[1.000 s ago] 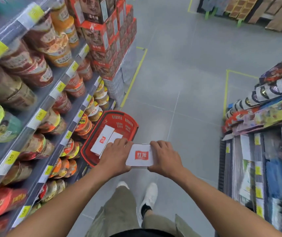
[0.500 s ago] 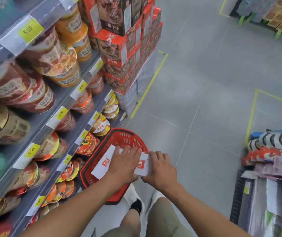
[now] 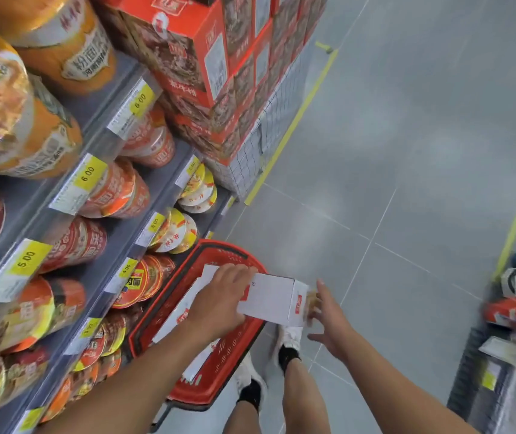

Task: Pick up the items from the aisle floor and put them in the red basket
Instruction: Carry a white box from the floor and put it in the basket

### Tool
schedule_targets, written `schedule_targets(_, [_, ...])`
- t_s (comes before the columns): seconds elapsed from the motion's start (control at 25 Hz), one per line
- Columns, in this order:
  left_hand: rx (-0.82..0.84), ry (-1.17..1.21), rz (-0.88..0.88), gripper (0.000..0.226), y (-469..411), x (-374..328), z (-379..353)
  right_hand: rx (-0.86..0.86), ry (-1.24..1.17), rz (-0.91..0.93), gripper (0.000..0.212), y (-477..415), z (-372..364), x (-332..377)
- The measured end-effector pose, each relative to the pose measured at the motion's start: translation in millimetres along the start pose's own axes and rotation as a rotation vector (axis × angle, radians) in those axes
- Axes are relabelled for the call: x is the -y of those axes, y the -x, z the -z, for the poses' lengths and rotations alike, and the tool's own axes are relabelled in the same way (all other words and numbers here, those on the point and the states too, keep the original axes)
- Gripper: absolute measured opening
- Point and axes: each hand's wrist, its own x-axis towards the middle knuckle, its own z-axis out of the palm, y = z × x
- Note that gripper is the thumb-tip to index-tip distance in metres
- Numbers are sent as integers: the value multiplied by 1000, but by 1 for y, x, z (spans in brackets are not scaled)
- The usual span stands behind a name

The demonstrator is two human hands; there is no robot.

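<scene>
The grey tile floor (image 3: 406, 151) of a shop aisle runs ahead, and the red basket (image 3: 206, 393) stands on it, against the foot of the noodle shelf (image 3: 119, 233). Half a second ago both hands were closed on the white box (image 3: 269, 299). Now the right hand (image 3: 328, 321) has let go and is spread wide, just beside the box end that sticks out past the basket's right rim. I cannot tell if it touches. The left hand (image 3: 219, 299) grips the other end from above, over the basket and the white packs (image 3: 181, 314) already inside. I judge the drop is near.
</scene>
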Motion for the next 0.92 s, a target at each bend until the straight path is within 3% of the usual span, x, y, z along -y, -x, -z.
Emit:
schedule_targets(0.08, [22,114,28,93,-19,12,-11,104,-198,-134,55,-22,-5,-1])
schedule_targets(0.16, [58,170,91,96,-37,25,-23,133,-356,-154,55,-41,-19,-6])
schedule_targets(0.4, [161,289,299,103,-73,56,-56,33,-433,-155,55,-88,-85,-40])
schedule_targets(0.52, [129,197,412,90,-83,84,-71,-57,-363,-118,41,-112,-112,-35])
schedule_targets(0.72, [171,422,576,58,-106,123,-108,-50,-73,-88,35,-165,-148,-62])
schedule_targets(0.92, [359,73,606,81,-143,153,-145,39,-77,-157,28,-225,-168,-75])
